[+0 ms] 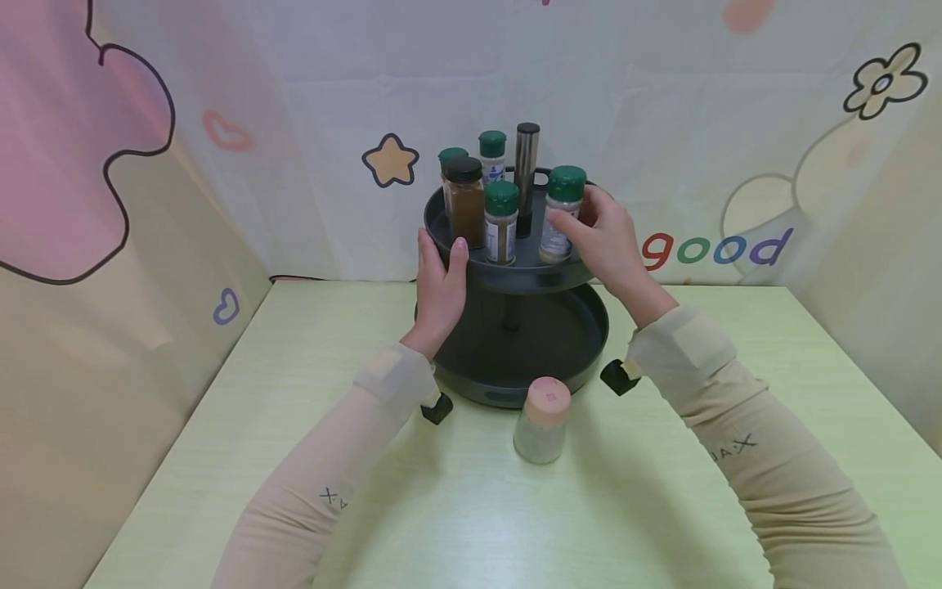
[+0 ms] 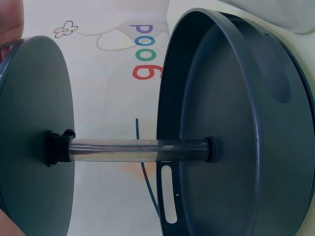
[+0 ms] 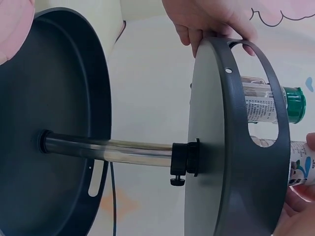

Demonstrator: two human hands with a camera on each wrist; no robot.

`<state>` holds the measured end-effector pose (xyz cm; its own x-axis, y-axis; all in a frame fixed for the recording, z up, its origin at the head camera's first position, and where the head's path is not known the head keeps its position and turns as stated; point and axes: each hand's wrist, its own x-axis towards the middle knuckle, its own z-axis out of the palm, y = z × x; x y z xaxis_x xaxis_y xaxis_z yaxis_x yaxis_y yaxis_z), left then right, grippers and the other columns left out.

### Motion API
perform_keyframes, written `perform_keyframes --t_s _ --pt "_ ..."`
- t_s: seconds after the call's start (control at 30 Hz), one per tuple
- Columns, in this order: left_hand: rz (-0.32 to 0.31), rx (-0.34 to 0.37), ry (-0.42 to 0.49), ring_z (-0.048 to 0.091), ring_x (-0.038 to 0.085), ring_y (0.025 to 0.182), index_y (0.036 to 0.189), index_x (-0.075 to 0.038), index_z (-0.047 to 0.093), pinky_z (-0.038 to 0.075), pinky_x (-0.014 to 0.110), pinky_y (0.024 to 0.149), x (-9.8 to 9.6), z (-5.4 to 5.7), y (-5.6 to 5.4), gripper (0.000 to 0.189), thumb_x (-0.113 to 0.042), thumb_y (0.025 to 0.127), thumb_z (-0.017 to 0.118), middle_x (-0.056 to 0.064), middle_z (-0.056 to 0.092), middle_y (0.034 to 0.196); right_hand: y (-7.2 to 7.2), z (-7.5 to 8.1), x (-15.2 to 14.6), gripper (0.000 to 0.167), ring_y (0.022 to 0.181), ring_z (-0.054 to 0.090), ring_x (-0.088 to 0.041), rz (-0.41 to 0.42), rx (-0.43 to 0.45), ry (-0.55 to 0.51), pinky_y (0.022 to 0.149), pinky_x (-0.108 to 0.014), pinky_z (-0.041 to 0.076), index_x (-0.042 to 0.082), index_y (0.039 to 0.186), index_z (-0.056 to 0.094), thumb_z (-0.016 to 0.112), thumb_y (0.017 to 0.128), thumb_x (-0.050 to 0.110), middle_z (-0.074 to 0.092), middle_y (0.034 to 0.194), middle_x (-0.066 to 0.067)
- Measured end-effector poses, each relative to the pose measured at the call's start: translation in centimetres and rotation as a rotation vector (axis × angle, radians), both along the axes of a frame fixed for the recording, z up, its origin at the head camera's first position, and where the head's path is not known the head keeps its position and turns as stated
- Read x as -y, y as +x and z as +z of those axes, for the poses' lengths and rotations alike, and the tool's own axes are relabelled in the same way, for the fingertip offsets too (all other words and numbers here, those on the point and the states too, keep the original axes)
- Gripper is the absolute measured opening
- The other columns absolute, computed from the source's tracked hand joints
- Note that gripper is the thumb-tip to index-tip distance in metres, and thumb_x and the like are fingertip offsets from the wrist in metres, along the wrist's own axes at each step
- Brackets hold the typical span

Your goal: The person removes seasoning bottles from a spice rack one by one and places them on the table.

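My right hand (image 1: pixel 607 237) pinches a green-capped spice jar (image 1: pixel 565 204) between thumb and fingers at the right side of the upper tray (image 1: pixel 515 278) of a dark two-tier turntable rack. In the right wrist view, part of this jar (image 3: pixel 301 162) shows beyond the tray wall. My left hand (image 1: pixel 440 286) touches the upper tray's left rim, thumb and fingers pointing up. Standing on that tray are another green-capped jar (image 1: pixel 501 225), a black-capped jar of brown spice (image 1: pixel 466 204), more green-capped jars (image 1: pixel 492 146) behind, and the steel center pole (image 1: pixel 526 155).
Below, the lower tray (image 1: pixel 508 384) shows its bare dark floor. In front of it on the pale table (image 1: pixel 309 458) stands a clear jar with a pink lid (image 1: pixel 548 401). A printed cloth backdrop (image 1: pixel 316 164) hangs close behind the rack.
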<state>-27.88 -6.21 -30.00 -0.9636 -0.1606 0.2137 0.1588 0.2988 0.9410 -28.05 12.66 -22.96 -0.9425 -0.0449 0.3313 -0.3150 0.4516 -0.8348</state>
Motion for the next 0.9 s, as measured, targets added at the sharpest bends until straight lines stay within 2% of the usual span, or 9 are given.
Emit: perform_keyframes --t_s 0.4,0.9 --pt "0.007 -0.011 0.006 0.000 0.013 0.138 0.143 -0.015 -0.006 0.009 0.035 0.111 -0.05 -0.12 -0.03 0.078 -0.054 0.088 0.033 -0.005 -0.006 0.150 -0.09 0.10 -0.17 0.048 0.098 0.049 -0.017 0.041 -0.040 -0.049 0.094 -0.038 0.040 0.014 0.124 0.045 0.056 0.083 0.039 0.055 0.113 -0.008" --pt "0.001 -0.008 0.007 -0.001 0.013 0.138 0.143 -0.016 -0.007 0.009 0.035 0.111 0.00 -0.13 -0.04 0.078 -0.054 0.088 0.033 -0.006 -0.007 0.150 0.30 0.44 -0.39 0.046 0.094 0.049 -0.016 0.069 -0.107 -0.109 0.092 -0.037 0.041 0.011 0.122 0.048 0.057 0.084 0.034 0.055 0.111 -0.009"
